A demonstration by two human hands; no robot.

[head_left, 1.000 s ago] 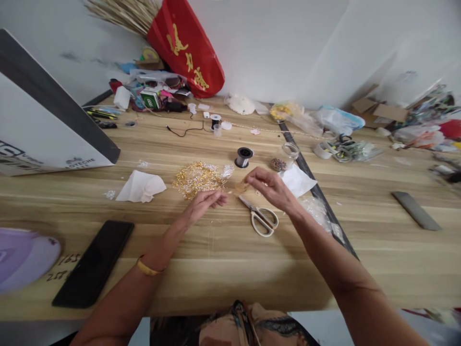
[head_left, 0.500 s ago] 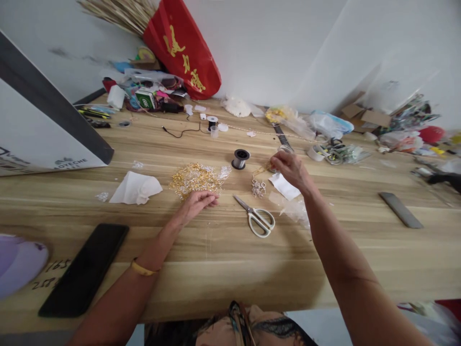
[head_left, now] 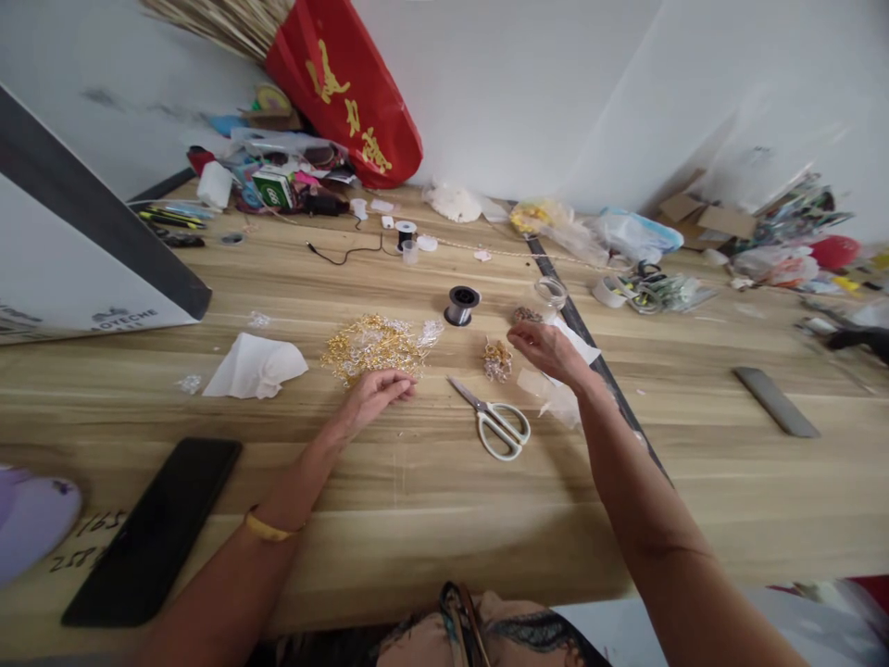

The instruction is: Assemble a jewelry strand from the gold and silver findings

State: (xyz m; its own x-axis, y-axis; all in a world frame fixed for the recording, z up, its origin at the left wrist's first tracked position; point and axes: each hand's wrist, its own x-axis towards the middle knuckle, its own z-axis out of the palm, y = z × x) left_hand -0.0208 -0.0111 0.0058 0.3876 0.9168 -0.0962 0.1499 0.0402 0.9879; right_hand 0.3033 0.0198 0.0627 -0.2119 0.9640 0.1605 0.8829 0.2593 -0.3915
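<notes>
Resting on the bench (head_left: 444, 500), the left hand (head_left: 371, 394) is lying loosely curled with its fingertips at the near edge of the gold pile (head_left: 371, 343), and whether it is pinching a piece is too small to tell. Just right of it, the scissors (head_left: 496, 421) are lying flat with the blades pointing away and to the left. The right hand (head_left: 548, 350) is hovering beyond the scissors with fingers bent and narrow, apparently holding nothing, its fingertips just beside the small cluster (head_left: 497, 359) of gold and silver bits that is sitting apart from the pile.

Judging from this, the step in hand is sorting pieces out of the pile into the cluster. Doing it well is calling for picking with fingertips only, lifting one piece clear before moving it, since such tangled bits are likely dragging neighbours along. Keeping the cluster well apart from the pile is helping too, and the scissors between the hands are worth steering round.

Farther off, past the right hand, a spool (head_left: 461, 304) and a clear cup (head_left: 551, 291) are standing, and white paper (head_left: 582, 345) is lying under the wrist side. Left of the left hand, a tissue (head_left: 254, 366) is lying crumpled.
</notes>
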